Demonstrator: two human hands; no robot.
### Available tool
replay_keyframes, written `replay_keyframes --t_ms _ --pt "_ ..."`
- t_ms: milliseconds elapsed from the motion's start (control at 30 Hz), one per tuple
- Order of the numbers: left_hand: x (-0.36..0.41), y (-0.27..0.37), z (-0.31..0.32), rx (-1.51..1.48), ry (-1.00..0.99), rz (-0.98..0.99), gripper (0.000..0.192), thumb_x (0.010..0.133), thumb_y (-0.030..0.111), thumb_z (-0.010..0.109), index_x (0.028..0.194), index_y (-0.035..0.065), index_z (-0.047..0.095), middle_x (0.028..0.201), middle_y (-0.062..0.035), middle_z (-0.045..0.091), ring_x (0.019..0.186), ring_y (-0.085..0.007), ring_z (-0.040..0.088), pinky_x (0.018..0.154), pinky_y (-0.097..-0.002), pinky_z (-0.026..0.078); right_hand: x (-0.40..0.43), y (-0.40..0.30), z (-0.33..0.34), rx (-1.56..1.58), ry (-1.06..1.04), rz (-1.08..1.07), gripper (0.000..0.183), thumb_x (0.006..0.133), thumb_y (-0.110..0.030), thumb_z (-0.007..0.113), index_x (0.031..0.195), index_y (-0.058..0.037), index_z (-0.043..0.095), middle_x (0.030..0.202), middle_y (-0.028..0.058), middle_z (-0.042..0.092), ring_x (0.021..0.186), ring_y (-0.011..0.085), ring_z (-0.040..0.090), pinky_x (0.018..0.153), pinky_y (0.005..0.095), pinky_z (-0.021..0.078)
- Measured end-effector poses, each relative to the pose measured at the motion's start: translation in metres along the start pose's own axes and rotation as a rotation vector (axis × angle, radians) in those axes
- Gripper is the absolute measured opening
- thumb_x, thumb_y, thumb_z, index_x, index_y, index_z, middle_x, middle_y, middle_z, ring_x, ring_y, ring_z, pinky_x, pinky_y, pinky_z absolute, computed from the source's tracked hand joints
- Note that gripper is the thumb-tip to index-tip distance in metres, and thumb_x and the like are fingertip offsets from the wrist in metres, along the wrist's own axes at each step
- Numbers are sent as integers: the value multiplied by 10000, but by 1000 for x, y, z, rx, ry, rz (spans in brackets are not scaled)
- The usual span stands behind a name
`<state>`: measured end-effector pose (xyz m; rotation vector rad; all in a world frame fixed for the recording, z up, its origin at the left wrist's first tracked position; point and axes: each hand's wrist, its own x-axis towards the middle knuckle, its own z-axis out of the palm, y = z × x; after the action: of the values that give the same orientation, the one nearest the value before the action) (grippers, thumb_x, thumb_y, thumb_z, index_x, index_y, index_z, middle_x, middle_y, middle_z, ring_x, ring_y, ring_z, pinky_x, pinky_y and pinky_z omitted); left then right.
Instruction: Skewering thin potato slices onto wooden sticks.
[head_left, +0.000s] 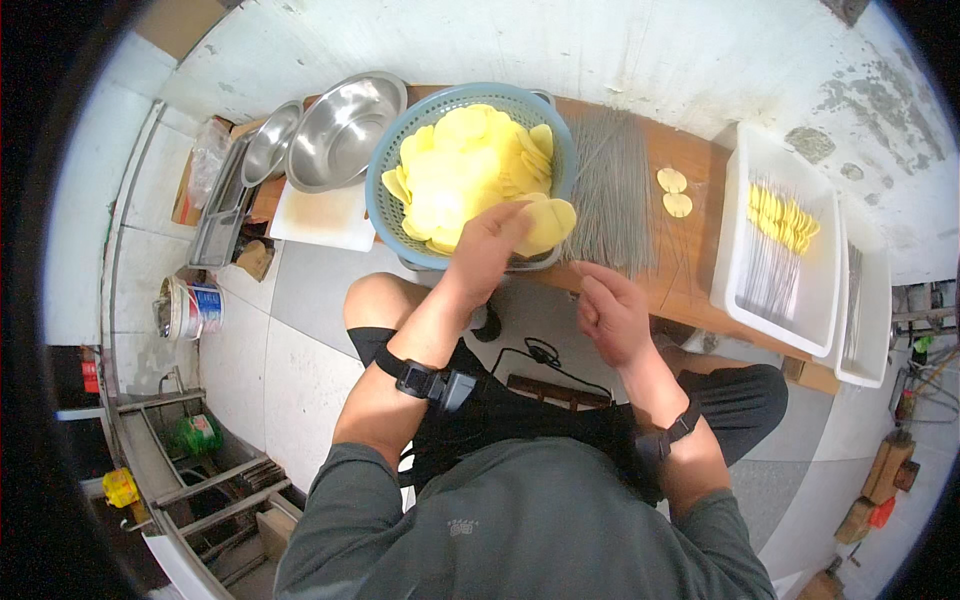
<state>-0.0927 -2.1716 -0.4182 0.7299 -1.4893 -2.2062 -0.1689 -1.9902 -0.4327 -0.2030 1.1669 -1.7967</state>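
Note:
My left hand (487, 244) holds a few thin yellow potato slices (550, 225) over the right front rim of a blue-grey plastic colander (379, 202). A heap of similar slices (469, 169) fills the colander. To the right, my right hand (616, 311) is closed in a pinch in front of the table edge. It seems to grip a thin metal skewer, barely visible at this size. Many loose metal skewers (609, 187) lie in a broad bundle beside the colander. Two round slices (674, 193) lie on the wooden table (686, 259) right of the bundle.
At the right, a white plastic bin (780, 319) holds skewers threaded with yellow slices (784, 217); a second white bin (862, 360) stands beyond it. Left are a steel basin (349, 135), a smaller steel bowl (271, 146) and a white cutting board (319, 217). A black cable (544, 352) lies below.

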Motion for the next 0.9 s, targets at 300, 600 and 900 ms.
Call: replay_keyframes --t_ms 300,600,900 --pt "5 -3 -2 349 46 127 257 918 132 576 1099 -45 617 987 -58 652 841 -108 595 737 -241 483 7 2 12 -222 59 -113 225 925 -107 562 1113 -16 645 656 -36 533 536 39 450 475 192 353" --pt "14 23 -8 -105 284 130 401 906 -4 506 1300 -8 435 1099 -100 625 902 -166 623 762 -281 504 -24 11 -13 -382 74 -169 240 924 -93 558 1134 -6 635 665 -43 526 560 34 451 503 197 373" --pt "21 21 -15 -175 135 34 212 906 38 527 1109 75 579 1044 -12 634 906 -111 594 732 -265 471 -26 25 -22 -496 40 -166 231 923 -86 564 1128 -3 630 703 -47 546 597 26 447 530 194 380"
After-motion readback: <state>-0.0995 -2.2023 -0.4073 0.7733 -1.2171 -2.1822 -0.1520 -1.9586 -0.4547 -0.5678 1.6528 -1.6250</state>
